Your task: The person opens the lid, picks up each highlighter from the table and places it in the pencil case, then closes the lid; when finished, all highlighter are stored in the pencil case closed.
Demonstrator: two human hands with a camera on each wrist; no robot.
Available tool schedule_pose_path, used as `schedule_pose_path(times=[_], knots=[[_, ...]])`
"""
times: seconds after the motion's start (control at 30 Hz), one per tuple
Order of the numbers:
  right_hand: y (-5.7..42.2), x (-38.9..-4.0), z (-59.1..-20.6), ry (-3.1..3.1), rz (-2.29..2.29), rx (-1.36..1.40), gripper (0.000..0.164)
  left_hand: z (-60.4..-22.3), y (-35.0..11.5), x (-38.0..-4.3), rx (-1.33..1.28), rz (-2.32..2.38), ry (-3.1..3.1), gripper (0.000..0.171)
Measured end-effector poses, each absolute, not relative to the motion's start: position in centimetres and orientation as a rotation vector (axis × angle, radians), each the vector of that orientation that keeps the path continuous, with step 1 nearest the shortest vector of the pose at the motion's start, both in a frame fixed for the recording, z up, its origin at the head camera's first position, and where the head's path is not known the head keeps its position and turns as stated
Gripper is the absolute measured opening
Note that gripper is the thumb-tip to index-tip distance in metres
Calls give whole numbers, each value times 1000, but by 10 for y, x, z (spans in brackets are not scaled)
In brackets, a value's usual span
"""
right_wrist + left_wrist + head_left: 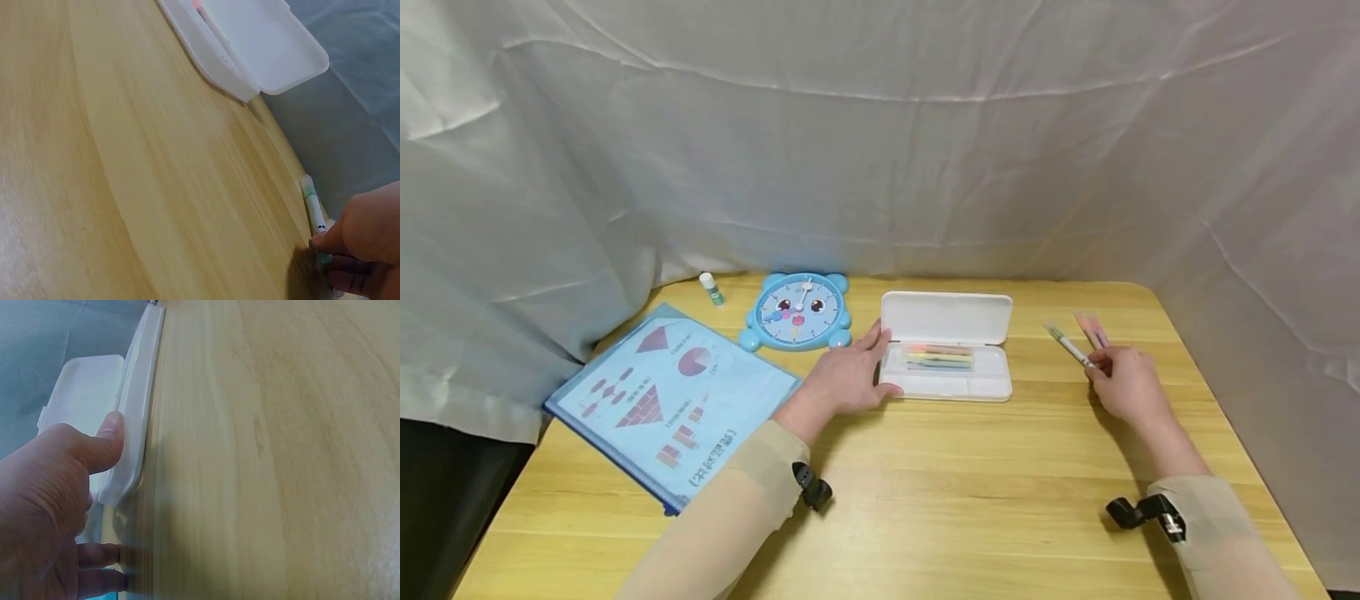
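Observation:
My left hand [852, 372] rests against the left end of an open white pencil case [992, 386], its fingers extended toward the hinge side. In the left wrist view, the thumb [112, 440] presses on the case's front rim, and two other fingers stick out straight beside it. Several pastel-coloured pens [940, 357] lie inside the case. Off to the right, my right hand [1127, 385] pinches a white marker with green markings [1071, 346] between thumb and fingers. Two pinkish pens [1092, 327] show just beyond that hand, their near ends hidden by it.
A blue toy clock [800, 310] lies left of the case, with a glue stick [712, 289] near it. A blue zip folder [677, 400] with printed charts covers the table's left part. Grey cloth [925, 150] hangs along the back and sides of the wooden table [970, 508].

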State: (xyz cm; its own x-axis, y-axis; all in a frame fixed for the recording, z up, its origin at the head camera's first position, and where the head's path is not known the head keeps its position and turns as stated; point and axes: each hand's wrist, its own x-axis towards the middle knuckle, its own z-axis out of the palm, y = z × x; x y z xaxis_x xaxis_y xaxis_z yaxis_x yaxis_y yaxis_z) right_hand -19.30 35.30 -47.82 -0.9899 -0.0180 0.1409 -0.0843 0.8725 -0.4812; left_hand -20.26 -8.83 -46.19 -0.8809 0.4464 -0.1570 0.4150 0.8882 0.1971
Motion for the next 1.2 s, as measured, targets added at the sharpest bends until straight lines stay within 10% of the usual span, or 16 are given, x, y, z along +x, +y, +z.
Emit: schedule_pose_path(times=[1.2], knots=[[265, -174, -399, -2530, 987, 442, 16, -460, -89, -203, 670, 225, 2849, 102]])
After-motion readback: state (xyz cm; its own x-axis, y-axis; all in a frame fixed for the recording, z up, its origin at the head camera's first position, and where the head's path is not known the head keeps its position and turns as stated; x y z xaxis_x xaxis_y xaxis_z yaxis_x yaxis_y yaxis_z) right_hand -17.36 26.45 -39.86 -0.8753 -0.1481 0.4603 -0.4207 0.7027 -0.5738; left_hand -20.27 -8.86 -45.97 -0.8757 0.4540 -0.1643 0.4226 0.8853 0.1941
